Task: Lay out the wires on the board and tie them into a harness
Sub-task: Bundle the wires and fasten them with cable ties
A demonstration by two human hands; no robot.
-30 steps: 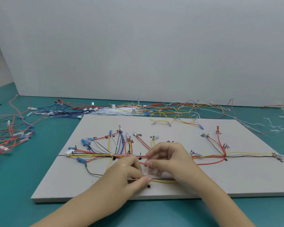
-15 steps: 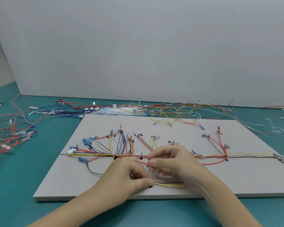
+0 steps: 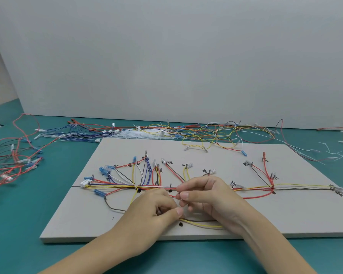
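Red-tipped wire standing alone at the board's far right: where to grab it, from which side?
Pinch the red-tipped wire on its bare straight run just below the terminal, coming from above and the right. That stretch lies free on the board, while lower down it merges into the tied trunk. Both the left hand and right hand are busy mid-board.

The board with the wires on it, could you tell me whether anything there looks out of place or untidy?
Mostly tidy. One loose yellow wire strays over the board's far edge from the heap behind, away from the laid-out harness. Short white offcuts also litter the table at the far right.
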